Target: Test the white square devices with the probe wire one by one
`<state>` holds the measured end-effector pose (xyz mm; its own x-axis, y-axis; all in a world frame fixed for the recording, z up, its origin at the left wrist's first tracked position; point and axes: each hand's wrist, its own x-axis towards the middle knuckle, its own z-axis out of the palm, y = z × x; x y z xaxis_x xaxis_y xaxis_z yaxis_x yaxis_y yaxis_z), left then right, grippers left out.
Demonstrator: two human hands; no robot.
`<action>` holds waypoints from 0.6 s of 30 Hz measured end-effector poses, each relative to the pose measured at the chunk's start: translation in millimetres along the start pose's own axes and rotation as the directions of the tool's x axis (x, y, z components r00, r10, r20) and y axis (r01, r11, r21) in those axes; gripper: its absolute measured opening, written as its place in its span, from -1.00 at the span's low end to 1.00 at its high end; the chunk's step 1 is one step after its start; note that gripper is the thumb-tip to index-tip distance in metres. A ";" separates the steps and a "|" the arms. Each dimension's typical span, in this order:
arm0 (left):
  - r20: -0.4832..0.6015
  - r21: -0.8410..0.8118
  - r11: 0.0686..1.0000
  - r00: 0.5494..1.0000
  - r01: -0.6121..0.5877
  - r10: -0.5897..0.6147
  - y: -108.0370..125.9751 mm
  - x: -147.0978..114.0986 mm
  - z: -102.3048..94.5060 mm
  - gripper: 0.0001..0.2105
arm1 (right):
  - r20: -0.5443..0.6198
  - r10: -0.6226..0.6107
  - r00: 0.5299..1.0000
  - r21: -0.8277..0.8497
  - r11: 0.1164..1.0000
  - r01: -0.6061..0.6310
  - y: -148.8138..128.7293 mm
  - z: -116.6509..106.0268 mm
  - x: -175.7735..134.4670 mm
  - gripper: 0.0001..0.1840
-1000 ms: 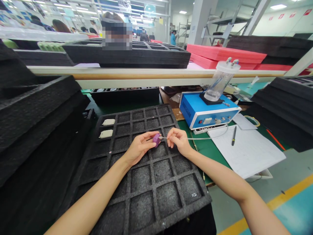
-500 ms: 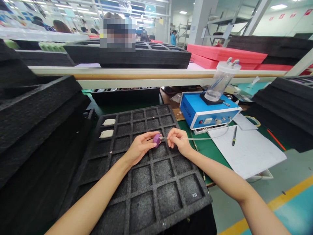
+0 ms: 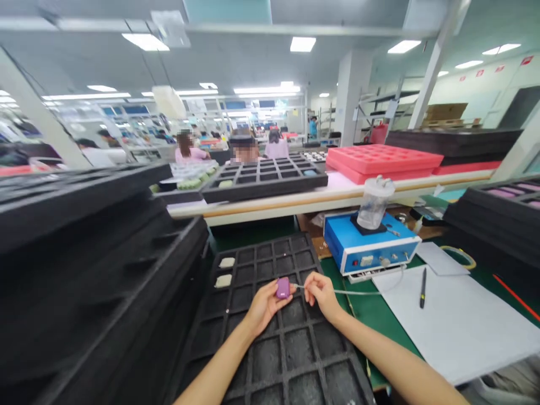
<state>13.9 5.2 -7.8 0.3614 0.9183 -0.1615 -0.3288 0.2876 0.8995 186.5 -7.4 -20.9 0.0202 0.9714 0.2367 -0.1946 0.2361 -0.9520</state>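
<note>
Between the thumb and fingers of my left hand [image 3: 262, 309] is a small purple case [image 3: 283, 287] with rounded corners, its flat face toward me. My right hand [image 3: 320, 295] pinches the end of a thin clear tube [image 3: 358, 292], whose narrow tip points at the case's right side. Whether the tip touches the case, I cannot tell. Both hands are over a black foam tray [image 3: 300, 344] divided into square pockets. Two off-white pieces, one farther back [image 3: 226, 262] and one nearer [image 3: 223, 280], sit in its left pockets.
The tube runs to a blue machine [image 3: 337, 239] carrying a clear canister [image 3: 373, 205]. White paper [image 3: 459, 320] with a pen [image 3: 423, 288] lies at right. Black foam trays [image 3: 105, 304] are stacked high at left. Red foam trays [image 3: 383, 160] stand on the shelf; people sit beyond.
The view has tilted up, so the bench sits lower in the picture. The purple case has turned, showing more of its flat face. Both hands keep their hold.
</note>
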 end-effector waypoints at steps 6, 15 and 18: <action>-0.165 0.179 0.931 0.923 -0.318 0.347 53.1 0.9 27.3 -0.67 | -0.024 -0.018 1.000 0.017 1.000 0.018 0.8 3.6 3.6 -0.87; -0.006 0.354 0.813 0.868 -0.462 0.496 196.3 56.8 129.2 -0.76 | -0.008 0.037 0.999 0.023 0.999 -0.036 7.7 0.4 2.0 -0.88; -0.012 0.464 0.762 0.857 -0.452 0.515 221.8 90.8 146.0 -0.83 | -0.002 0.045 0.999 0.023 0.999 -0.045 10.4 0.8 3.4 -0.88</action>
<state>101.1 112.7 236.3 0.1304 0.9384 0.3201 -0.0088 -0.3217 0.9468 183.8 -1.6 -29.8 0.0135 0.9811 0.1930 -0.2178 0.1913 -0.9571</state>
